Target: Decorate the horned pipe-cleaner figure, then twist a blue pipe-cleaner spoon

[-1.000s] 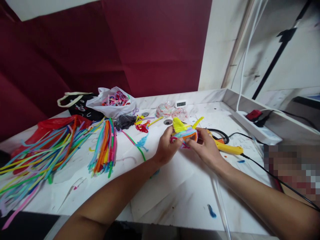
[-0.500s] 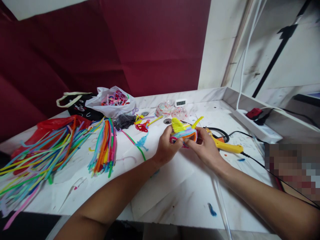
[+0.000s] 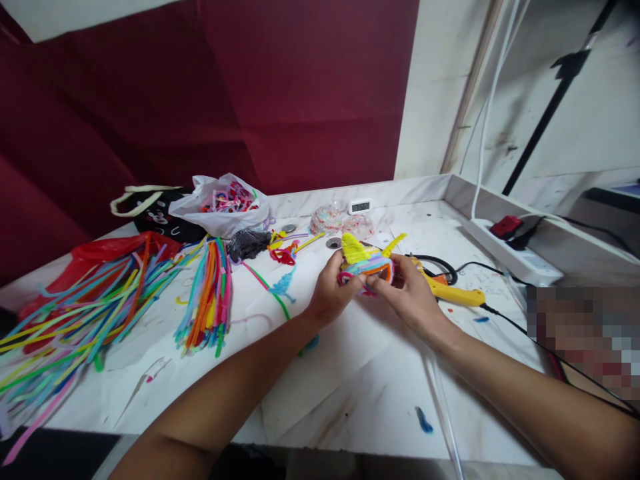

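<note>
Holding: I see the left hand [image 3: 327, 293] and the right hand [image 3: 410, 293] curled around one fuzzy, striped craft piece [image 3: 370, 265], one at each side.
Thumbs: both lie against its near edge, tips close together.
Position: over the table [image 3: 380, 413], yellow points upward; I cannot tell whether it touches the surface.
Yellow-handled tool [image 3: 460, 294]: just beside the right hand, to its right.
Stem bundle [image 3: 205, 300]: well to the left.
White bag [image 3: 245, 221]: further back, holding colourful bits.

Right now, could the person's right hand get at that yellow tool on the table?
Probably yes: the yellow tool lies just beside the right hand, its handle uncovered. That hand is holding the colourful fuzzy piece, though, and would likely have to let go.
</note>
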A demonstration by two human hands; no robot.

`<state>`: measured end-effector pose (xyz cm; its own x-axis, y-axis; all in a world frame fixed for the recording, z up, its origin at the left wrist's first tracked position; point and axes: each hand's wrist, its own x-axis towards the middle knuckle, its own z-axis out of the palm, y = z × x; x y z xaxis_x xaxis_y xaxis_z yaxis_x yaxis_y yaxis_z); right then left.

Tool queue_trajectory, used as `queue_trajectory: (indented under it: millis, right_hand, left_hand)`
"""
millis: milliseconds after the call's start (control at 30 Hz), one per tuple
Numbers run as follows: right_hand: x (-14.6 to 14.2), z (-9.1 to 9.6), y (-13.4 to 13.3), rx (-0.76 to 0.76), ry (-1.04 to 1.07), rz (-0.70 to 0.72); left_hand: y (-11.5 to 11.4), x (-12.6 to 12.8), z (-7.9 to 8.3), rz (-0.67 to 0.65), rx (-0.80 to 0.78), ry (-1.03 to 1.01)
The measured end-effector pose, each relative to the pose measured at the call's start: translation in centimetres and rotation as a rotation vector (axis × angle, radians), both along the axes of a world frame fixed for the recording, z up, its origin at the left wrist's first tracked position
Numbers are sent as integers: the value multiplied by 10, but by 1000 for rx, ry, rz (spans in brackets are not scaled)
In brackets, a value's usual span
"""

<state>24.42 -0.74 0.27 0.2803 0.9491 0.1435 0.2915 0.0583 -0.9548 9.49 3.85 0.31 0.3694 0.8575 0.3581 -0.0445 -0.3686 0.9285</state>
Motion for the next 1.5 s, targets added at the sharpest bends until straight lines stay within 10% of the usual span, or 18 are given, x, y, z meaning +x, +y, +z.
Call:
queue_trajectory:
  millis: [1500]
  right_hand:
    - [12,10,2,67,312,145]
  left_hand:
    - [20,-9,14,-187,-488,-435]
